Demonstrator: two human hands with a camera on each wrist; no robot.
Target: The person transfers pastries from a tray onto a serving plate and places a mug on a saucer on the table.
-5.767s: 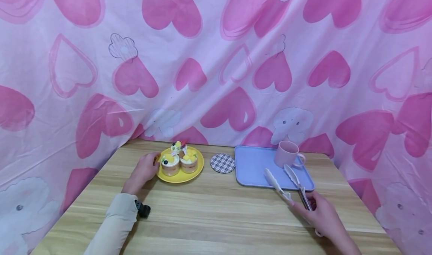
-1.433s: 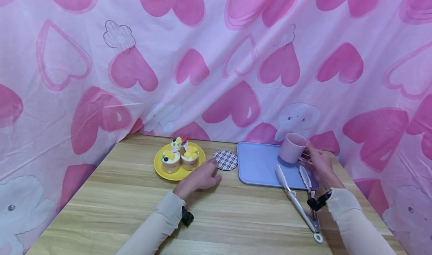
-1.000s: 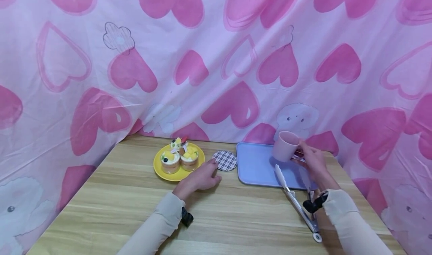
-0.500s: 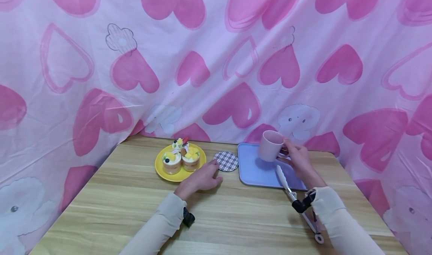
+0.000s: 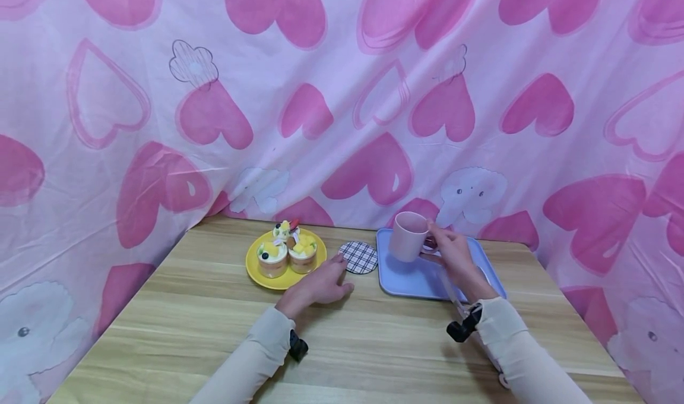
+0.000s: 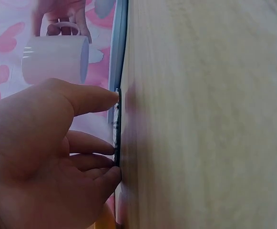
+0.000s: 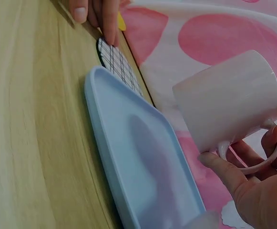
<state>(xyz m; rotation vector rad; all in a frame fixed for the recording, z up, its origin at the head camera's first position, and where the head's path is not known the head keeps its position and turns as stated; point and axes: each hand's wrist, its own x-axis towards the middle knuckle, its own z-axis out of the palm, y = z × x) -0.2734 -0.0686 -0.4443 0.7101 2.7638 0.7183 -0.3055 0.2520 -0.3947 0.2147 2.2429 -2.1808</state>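
My right hand (image 5: 456,261) grips a pink mug (image 5: 408,237) by its handle, the mug (image 7: 229,98) upright in the head view and held above the left part of a blue tray (image 5: 395,282). Its shadow falls on the tray (image 7: 128,138) in the right wrist view. My left hand (image 5: 317,285) reaches forward with fingertips at the near left edge of a round plaid coaster (image 5: 359,256). From the left wrist view, the coaster (image 6: 117,126) is seen edge-on, flat on the table, with the thumb and fingers of the left hand (image 6: 57,138) along its rim.
A yellow plate (image 5: 256,278) with three dessert cups (image 5: 272,260) stands left of the coaster. Metal tongs (image 5: 488,356) lie partly over the tray's front edge, mostly hidden under my right forearm. A pink heart-patterned curtain (image 5: 342,95) hangs behind the wooden table (image 5: 342,356).
Earlier my right hand held the tongs and my left was at the plate. The tongs now lie down, the left hand is at the coaster, and the mug has been lifted and carried left.
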